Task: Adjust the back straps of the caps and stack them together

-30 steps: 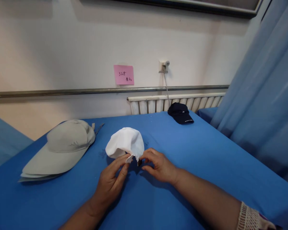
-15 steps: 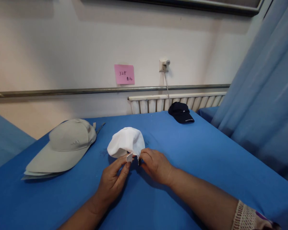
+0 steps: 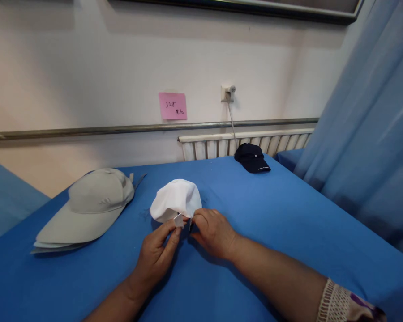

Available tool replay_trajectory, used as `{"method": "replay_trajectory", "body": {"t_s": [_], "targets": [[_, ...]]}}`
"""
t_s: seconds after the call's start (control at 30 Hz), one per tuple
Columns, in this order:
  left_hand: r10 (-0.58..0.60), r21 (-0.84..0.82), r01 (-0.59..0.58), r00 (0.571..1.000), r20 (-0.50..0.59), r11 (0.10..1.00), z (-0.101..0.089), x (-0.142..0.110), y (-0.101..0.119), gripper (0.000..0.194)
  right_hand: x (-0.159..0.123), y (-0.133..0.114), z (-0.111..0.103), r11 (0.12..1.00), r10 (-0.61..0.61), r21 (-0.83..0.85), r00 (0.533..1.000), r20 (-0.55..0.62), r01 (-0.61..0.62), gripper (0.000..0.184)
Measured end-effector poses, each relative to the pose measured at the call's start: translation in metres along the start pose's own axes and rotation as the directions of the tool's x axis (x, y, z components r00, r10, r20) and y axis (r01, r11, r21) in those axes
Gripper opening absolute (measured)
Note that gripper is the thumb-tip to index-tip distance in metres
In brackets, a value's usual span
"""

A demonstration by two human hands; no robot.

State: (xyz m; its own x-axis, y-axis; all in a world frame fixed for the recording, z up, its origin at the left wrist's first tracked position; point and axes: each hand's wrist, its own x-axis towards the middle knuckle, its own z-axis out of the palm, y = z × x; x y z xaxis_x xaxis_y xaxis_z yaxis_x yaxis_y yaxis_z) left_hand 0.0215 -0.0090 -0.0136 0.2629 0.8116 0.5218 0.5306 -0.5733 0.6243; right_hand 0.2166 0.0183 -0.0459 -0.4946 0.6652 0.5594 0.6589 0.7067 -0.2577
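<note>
A white cap (image 3: 177,197) rests on the blue-covered surface in front of me, its back opening towards me. My left hand (image 3: 160,250) pinches the white strap (image 3: 178,220) at the back of the cap between thumb and fingers, and the strap's short end sticks up. Close beside it, my right hand (image 3: 212,232) is closed at the cap's right rear edge. A small dark piece, perhaps a buckle, shows at its fingertips. The fingers hide most of what it grips.
Stacked light grey caps (image 3: 94,201) lie at the left. A dark navy cap (image 3: 252,157) sits at the far right, near the radiator (image 3: 218,147). Behind are a wall rail (image 3: 127,129), a pink note (image 3: 172,106) and a plugged socket (image 3: 227,94). A blue curtain (image 3: 362,120) hangs at right.
My right hand has shifted slightly left, closer to my left hand. The strap end in my left hand has tilted a little. The white cap stays in nearly the same place.
</note>
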Motion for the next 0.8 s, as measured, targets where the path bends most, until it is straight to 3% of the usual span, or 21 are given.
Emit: {"method": "replay_trajectory", "body": {"t_s": [0.37,0.6,0.8], "targets": [[-0.055,-0.074,0.055,0.998,0.001,0.996,0.001,0.000,0.000,0.031,0.006,-0.002,0.007,0.998,0.059,-0.013,0.997,-0.046,-0.060,0.015],[-0.035,-0.061,0.036,0.999,0.016,0.997,0.003,-0.001,-0.004,0.029,0.005,0.004,0.003,0.995,-0.006,0.101,0.996,-0.084,0.014,0.018],[0.039,0.042,-0.035,0.994,-0.098,0.998,-0.005,-0.001,0.005,0.024,0.003,0.011,0.003,0.982,-0.028,0.177,0.983,-0.180,0.060,0.014]]}}
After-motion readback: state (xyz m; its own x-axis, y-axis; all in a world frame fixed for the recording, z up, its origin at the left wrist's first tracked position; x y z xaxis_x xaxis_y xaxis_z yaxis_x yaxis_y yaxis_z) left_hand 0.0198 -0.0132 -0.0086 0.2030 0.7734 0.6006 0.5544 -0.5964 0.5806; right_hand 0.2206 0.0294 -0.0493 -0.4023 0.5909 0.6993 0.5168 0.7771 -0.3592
